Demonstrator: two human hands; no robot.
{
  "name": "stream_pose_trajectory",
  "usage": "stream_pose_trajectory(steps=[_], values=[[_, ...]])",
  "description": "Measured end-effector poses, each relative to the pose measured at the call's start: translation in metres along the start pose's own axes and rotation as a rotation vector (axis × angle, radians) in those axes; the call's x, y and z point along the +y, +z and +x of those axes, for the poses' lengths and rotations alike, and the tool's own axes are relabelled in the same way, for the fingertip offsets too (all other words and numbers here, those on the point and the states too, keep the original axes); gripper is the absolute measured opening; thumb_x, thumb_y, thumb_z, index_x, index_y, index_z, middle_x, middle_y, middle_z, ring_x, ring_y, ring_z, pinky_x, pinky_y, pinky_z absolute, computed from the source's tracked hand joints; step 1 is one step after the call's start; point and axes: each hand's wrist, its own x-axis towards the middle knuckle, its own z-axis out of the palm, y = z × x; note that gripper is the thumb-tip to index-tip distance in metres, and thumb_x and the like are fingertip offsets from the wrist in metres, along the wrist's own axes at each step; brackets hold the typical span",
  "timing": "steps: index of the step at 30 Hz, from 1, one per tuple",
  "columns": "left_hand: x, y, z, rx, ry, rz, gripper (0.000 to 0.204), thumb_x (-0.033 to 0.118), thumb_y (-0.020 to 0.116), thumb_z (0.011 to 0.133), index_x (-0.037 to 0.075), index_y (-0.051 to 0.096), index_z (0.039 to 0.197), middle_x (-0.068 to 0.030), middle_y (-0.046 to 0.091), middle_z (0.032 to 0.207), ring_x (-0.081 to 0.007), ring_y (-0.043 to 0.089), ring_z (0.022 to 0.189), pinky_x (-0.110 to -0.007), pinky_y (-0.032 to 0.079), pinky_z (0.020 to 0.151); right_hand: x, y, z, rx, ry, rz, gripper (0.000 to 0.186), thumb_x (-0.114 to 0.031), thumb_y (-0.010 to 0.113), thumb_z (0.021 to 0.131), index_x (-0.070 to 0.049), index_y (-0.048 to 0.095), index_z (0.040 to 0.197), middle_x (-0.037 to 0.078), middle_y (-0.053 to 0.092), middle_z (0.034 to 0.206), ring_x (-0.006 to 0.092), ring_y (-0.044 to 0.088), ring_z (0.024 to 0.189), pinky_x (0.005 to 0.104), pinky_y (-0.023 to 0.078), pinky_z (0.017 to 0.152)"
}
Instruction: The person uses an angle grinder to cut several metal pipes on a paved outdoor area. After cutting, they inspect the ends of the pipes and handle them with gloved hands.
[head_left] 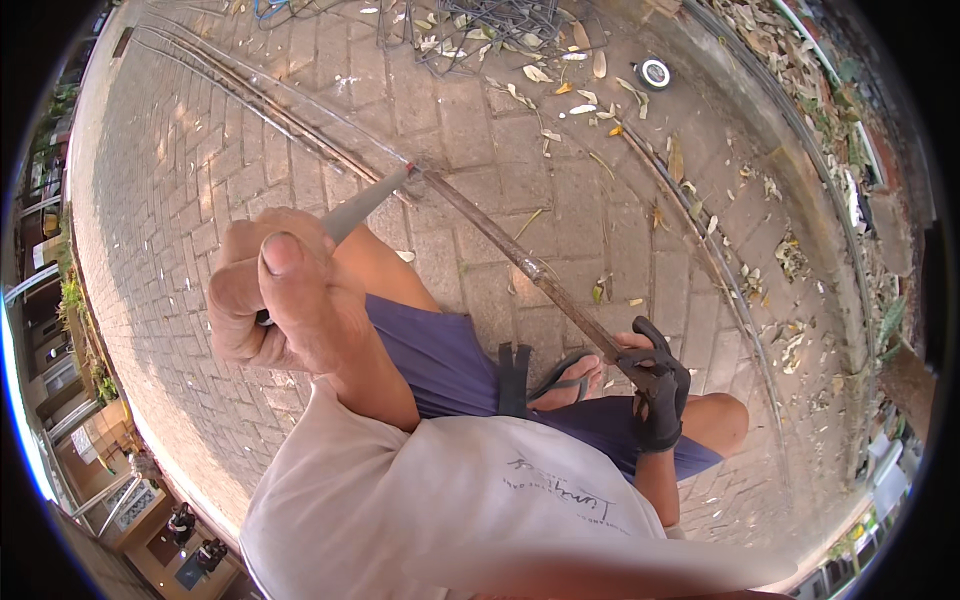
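My left hand (285, 290) is closed around the handle end of a long grey blade (365, 207), which looks like a large knife; the fist hides the handle. The blade's far end meets a long brown pole (490, 230) at a small red spot. I cannot tell whether the pole ends there or runs on into the pale thin length (300, 103) beyond. My right hand (660, 385), in a dark glove with some fingers bare, is wrapped around the pole's near end beside my knee. The pole slants from there toward the far left.
Several thin poles (250, 98) lie on the brick paving at the far left. A heap of dark bent wire rods (500, 25) sits at the far edge, with a round tape measure (654, 74) nearby. Dry leaves and another long rod (715, 245) lie to the right, beside a curb.
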Motion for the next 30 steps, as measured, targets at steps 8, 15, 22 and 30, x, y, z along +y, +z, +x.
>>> stream_pose_trajectory(steps=[8,15,22,30], values=[[0.002,0.008,0.021,0.123,-0.162,-0.079,0.045,0.004,0.069,0.093,0.012,0.043,0.057,-0.0012,0.046,0.051,-0.0067,0.041,0.047,-0.025,0.029,0.046,-0.015,0.004,0.009,-0.062,-0.302,-0.278,0.069,-0.067,0.054,0.094,-0.001,0.075,0.098,0.021,0.075,0.113,0.0398,0.059,0.128,0.0542,0.033,0.117],[-0.008,0.010,0.023,0.221,-0.112,0.012,0.045,0.005,0.070,0.093,0.013,0.045,0.057,0.0003,0.044,0.051,-0.0053,0.038,0.048,-0.025,0.028,0.048,-0.001,0.024,0.016,-0.377,-0.540,0.147,0.063,-0.060,0.056,0.096,0.000,0.074,0.099,0.018,0.074,0.107,0.0362,0.069,0.102,0.0522,0.045,0.103],[-0.003,0.009,0.018,0.112,-0.152,0.020,0.043,0.002,0.063,0.096,0.014,0.041,0.061,-0.0008,0.044,0.056,-0.0090,0.038,0.052,-0.029,0.031,0.054,-0.017,0.021,0.041,-0.721,-0.593,0.366,0.053,-0.052,0.058,0.098,-0.001,0.072,0.099,0.015,0.072,0.100,0.0313,0.068,0.091,0.0452,0.048,0.092],[-0.009,-0.009,0.041,-0.050,-0.078,0.079,0.037,0.000,0.077,0.071,0.010,0.045,0.055,0.0015,0.042,0.053,-0.0146,0.034,0.043,-0.032,0.021,0.044,-0.118,0.088,0.162,-1.190,-0.706,0.551,0.042,-0.043,0.060,0.101,-0.003,0.070,0.098,0.012,0.070,0.092,0.0257,0.067,0.079,0.0372,0.052,0.079]])
